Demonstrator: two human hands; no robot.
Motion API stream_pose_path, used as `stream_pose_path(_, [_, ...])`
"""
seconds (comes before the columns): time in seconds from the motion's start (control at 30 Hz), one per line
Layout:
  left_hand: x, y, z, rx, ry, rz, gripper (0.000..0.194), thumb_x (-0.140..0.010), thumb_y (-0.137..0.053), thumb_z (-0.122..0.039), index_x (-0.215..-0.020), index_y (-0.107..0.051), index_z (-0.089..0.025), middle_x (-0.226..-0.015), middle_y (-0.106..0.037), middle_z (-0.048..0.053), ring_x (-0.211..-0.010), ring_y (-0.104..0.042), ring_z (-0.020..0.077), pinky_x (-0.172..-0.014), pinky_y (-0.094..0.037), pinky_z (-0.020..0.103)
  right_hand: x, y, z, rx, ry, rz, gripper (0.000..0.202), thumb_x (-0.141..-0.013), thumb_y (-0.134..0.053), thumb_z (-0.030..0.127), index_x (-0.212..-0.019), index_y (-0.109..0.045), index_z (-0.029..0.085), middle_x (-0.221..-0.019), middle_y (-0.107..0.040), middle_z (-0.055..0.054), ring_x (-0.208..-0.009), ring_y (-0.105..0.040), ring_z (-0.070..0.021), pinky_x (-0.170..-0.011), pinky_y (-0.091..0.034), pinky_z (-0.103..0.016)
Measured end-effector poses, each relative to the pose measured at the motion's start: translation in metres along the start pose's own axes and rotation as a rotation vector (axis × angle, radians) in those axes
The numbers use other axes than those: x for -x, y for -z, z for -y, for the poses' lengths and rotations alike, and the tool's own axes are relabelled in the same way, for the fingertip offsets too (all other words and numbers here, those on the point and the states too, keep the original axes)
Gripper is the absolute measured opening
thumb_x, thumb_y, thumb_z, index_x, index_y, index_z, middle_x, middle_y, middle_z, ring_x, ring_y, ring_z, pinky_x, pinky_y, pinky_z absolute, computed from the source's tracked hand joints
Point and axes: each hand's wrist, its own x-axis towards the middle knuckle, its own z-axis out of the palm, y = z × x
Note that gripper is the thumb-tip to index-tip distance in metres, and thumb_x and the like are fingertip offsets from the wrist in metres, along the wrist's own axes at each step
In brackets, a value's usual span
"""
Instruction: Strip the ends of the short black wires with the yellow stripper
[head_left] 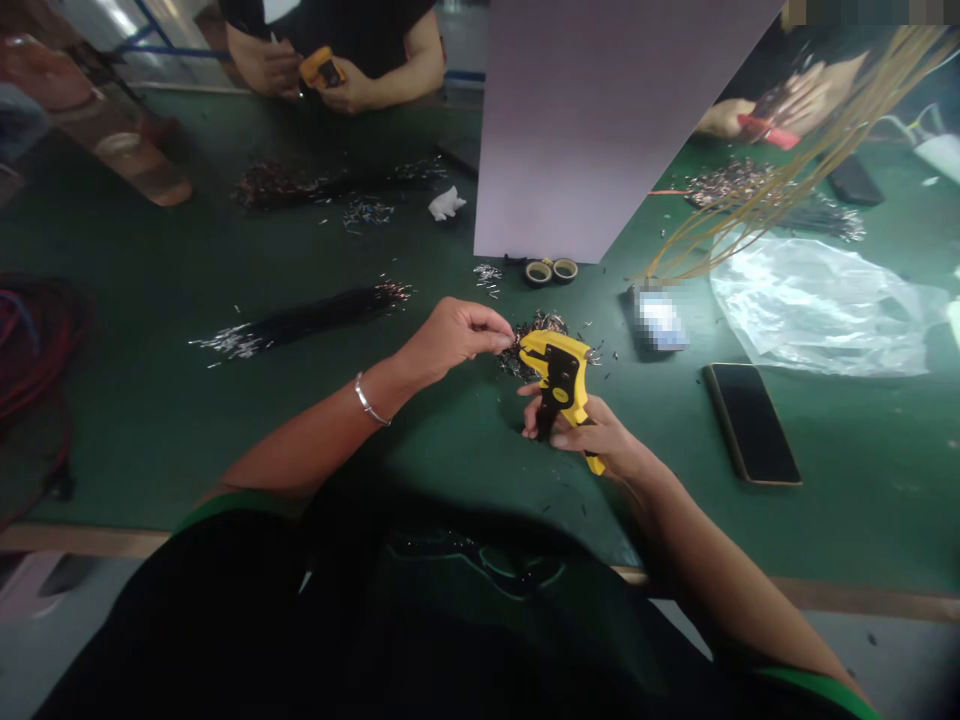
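Observation:
My right hand (592,432) is wrapped round the handles of a yellow and black wire stripper (559,375), its jaws pointing up and left. Beside those jaws my left hand (469,338) pinches something small, likely a wire end, too fine to make out. Behind the tool lies a heap of short wires and clippings (551,322), partly covered by it. To the left of my left hand, a bundle of black wires (315,318) rests on the green table (420,450), with bare copper at one end and silvery tips at the other.
A pale upright panel (577,130) stands ahead, with tape rolls (538,273) at its foot. On the right lie a phone (754,422), a clear plastic bag (825,305) and yellow wires (720,235). Red cables (34,345) are at far left. Co-workers' hands hold tools across the table.

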Motion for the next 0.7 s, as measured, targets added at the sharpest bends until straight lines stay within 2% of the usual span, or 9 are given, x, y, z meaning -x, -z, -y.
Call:
stream_pose_path(0.33, [0.0002, -0.0029, -0.001, 0.033, 0.015, -0.014, 0.01, -0.068, -0.074, -0.022, -0.076, -0.078, -0.018, -0.06, -0.066, 0.001, -0.049, -0.045, 0.0061, -0.046, -0.032, 0.022, -0.0011, 0.0018, 0.0003, -0.013, 0.009, 0.015, 0.057, -0.06, -0.078, 0.022, -0.115, -0.065, 0.02, -0.085, -0.068, -0.004, -0.078, -0.063, -0.022, -0.078, -0.049, -0.039])
stream_pose_path(0.7, [0.0007, -0.0067, -0.002, 0.041, 0.04, -0.025, 0.008, -0.068, -0.073, -0.019, -0.075, -0.078, -0.018, -0.061, -0.068, 0.001, -0.05, -0.048, 0.0064, -0.046, -0.034, 0.022, -0.0023, 0.0001, 0.0008, 0.01, 0.019, -0.007, 0.052, -0.059, -0.073, 0.019, -0.111, -0.066, 0.021, -0.082, -0.067, -0.002, -0.075, -0.062, -0.0214, -0.077, -0.051, -0.039])
